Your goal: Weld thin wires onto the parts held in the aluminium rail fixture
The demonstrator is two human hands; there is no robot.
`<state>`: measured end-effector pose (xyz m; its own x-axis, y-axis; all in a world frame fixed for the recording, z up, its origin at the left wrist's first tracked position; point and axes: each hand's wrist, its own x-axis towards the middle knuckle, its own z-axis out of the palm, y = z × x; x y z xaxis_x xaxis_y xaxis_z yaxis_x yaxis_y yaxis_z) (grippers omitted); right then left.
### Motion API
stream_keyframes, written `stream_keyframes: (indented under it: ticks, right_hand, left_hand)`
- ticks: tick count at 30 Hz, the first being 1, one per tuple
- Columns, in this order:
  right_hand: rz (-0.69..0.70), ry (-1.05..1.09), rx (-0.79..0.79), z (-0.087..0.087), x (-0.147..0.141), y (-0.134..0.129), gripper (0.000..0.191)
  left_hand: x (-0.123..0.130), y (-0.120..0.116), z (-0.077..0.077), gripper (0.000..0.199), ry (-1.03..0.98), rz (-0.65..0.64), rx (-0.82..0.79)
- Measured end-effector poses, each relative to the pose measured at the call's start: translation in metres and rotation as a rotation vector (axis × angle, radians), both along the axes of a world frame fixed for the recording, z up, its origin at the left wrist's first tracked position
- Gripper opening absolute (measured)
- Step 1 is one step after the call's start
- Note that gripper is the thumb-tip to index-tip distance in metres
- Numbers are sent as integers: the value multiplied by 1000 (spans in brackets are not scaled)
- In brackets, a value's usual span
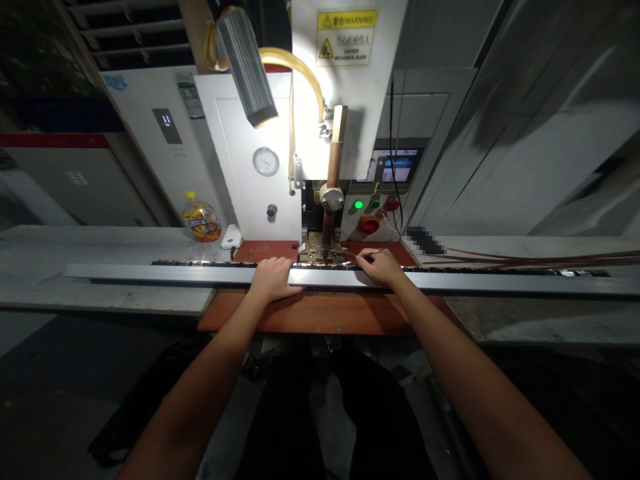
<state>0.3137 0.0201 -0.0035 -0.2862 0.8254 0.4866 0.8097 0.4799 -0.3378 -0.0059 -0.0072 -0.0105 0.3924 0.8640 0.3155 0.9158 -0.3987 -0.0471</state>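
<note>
A long silver metal bar [330, 277] lies crosswise in front of me, with a row of small dark and copper-coloured pieces along its far edge. My left hand [273, 279] grips the bar left of the machine's head, fingers over the top and thumb along the near side. My right hand [381, 268] rests against the bar on the right, its fingers pinched round a thin pen-like tool [367, 257]. The tool's tip points left towards the brass-coloured fixture [320, 248]. Above that fixture stands the machine's upright copper-coloured electrode [329, 227].
Thin copper-coloured rods [530, 258] lie on the right worktop. A bottle of orange liquid [201, 219] and a small white device [231, 237] stand at left. Beside the machine's screen [400, 165] are a lit green button [359, 205] and a red knob [369, 225].
</note>
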Motion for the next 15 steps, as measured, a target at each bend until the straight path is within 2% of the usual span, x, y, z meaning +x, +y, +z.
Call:
stream_keyframes:
  ticks: [15]
  right_hand:
    - [24, 23, 49, -2, 3, 1, 29]
  left_hand:
    - [3, -1, 1, 54, 24, 1, 29]
